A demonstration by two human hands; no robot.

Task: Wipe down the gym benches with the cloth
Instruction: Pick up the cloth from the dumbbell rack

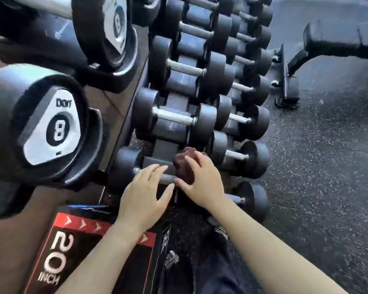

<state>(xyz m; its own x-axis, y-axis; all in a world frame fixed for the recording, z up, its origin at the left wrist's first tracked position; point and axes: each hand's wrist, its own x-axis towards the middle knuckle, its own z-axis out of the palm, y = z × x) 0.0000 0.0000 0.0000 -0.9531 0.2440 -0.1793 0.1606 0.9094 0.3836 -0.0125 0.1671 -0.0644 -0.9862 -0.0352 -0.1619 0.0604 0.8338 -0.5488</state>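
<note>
A dark red cloth (183,164) is bunched up on the nearest dumbbell (125,166) of the lower rack row. My right hand (202,183) grips the cloth and presses it against the dumbbell's head. Just to the left, my left hand (147,196) reaches over the metal handle (167,179) with fingers spread and relaxed, fingertips touching it. A black gym bench (336,43) stands on the floor at the upper right, far from both hands.
Rows of black dumbbells (179,117) fill the rack ahead. Two large dumbbell ends marked 8 (51,128) jut out at the upper left. A black and red box marked 20 INCH (87,251) sits at the lower left. Speckled rubber floor (327,177) lies to the right.
</note>
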